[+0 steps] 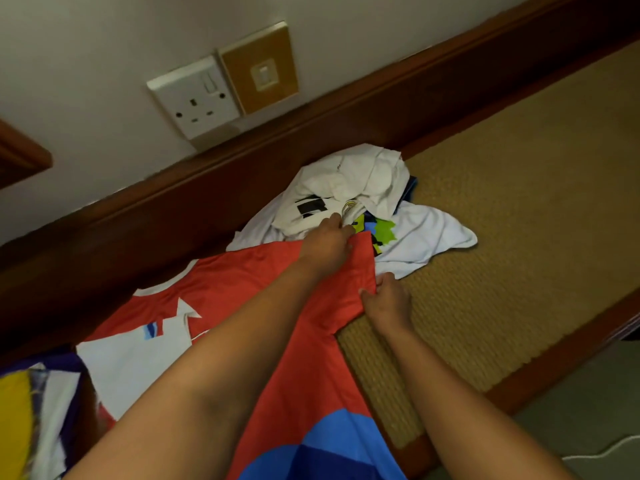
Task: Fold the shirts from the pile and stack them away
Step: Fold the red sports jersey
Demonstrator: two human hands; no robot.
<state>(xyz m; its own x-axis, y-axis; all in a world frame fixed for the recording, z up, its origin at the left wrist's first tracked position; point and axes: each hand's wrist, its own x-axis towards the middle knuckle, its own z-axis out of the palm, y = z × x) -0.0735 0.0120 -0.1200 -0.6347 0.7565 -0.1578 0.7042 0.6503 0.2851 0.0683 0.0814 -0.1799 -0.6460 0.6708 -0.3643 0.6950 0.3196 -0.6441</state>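
A red shirt (242,299) lies spread on a woven mat (502,237), just in front of the pile of shirts (349,195) heaped against the wooden skirting board (242,168). The left hand (325,245) and right hand (388,299) each pinch the shirt's edge nearest the pile, close together. Folding seems barely begun; several white shirts remain in the pile.

wall: plain off-white (86,46), white socket (194,98) beside a gold plate (259,69)
trim: dark wood ledge (381,98)
surface: woven tan mat (519,209)
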